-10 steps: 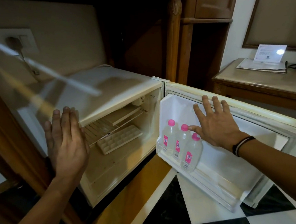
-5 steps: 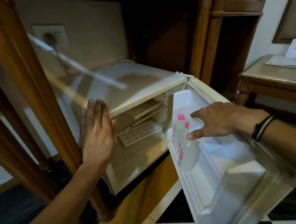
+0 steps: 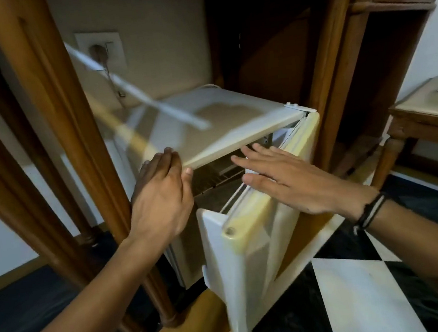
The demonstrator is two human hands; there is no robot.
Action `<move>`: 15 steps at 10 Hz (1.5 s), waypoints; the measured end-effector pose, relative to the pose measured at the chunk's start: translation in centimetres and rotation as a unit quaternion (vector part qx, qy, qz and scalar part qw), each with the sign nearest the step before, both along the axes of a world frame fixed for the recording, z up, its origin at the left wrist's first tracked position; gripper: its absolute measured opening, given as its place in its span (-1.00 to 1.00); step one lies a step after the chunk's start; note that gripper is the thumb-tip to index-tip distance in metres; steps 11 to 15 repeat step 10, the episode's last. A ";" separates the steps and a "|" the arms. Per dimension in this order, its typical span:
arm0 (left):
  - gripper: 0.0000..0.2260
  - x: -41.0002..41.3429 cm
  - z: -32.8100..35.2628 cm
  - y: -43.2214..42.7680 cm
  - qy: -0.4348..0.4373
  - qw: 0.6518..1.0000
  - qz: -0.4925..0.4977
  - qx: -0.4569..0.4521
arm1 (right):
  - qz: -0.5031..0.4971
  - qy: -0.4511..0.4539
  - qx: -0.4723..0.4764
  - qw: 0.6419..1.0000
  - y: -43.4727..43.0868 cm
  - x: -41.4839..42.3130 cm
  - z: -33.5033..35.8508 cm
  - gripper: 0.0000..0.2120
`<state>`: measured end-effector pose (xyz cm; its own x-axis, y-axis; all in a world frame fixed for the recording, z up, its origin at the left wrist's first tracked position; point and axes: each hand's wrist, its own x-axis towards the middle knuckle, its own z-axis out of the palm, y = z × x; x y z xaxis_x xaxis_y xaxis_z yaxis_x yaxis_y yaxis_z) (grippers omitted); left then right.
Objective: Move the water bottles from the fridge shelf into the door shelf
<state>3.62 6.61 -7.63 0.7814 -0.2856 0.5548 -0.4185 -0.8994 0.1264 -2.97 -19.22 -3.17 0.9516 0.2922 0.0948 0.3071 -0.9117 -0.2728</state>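
The small white fridge [image 3: 208,123] stands under a wooden frame, and its door [image 3: 249,238] is swung almost shut, leaving a narrow gap. The water bottles are hidden behind the door. My right hand [image 3: 292,179] lies flat with spread fingers on the door's outer face near its top edge. My left hand [image 3: 161,196] is flat against the fridge's front left edge, fingers together and holding nothing. A dark slice of the fridge interior [image 3: 213,177] shows between my hands.
Turned wooden posts [image 3: 54,123] stand left of the fridge and another post [image 3: 333,53] stands to its right. A wall socket with a plug [image 3: 99,50] sits behind. A wooden side table [image 3: 428,114] is at the right. Black and white floor tiles [image 3: 361,294] lie below.
The door has swung from wide open to nearly shut, hiding the three bottles in its shelf. My right hand went from the inner side to the outer face. The view shifted right.
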 end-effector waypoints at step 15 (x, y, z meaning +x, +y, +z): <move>-0.08 -3.6 9.5 -4.5 0.266 0.954 0.089 0.109 | -0.062 -0.001 0.014 0.998 5.4 5.9 4.7 -0.30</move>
